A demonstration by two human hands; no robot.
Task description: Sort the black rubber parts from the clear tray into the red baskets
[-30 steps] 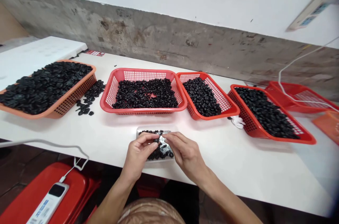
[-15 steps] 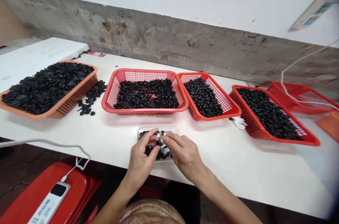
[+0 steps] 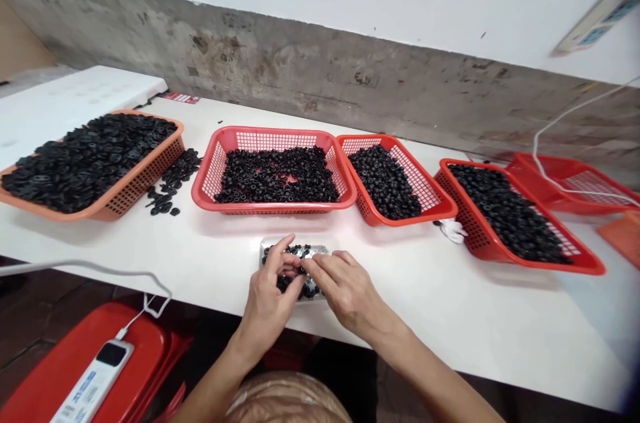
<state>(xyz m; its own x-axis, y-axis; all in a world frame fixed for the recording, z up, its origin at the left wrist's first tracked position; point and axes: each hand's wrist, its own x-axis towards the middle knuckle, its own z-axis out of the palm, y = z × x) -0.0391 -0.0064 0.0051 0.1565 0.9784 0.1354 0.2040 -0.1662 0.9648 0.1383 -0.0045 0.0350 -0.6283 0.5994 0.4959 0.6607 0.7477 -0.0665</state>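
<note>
While the right hand point(image 3: 347, 289) keeps its bunched fingertips at the meeting point, the left hand point(image 3: 270, 296) has loosened: a second ago its thumb and forefinger were pinched together, and now they stand spread, the forefinger raised. I take that as a shift of the fine handling toward the right fingertips. A small black piece point(image 3: 302, 269) shows where the hands meet, over the shallow tray point(image 3: 261, 251); which hand grips it, if either, I cannot tell from here.

The tray looks like clear plastic, its bare part silvery, with more black bits scattered inside. Behind it, on the smooth white worktop point(image 3: 425, 316), the middle red basket point(image 3: 274, 207) has lattice sides and holds a loose layer of tiny dark rings point(image 3: 295, 193). The orange basket point(image 3: 145, 173) is heaped with flatter, matte black pieces point(image 3: 90, 163), and some have spilled beside it. The wall band point(image 3: 290, 76) is rough, stained grey.
</note>
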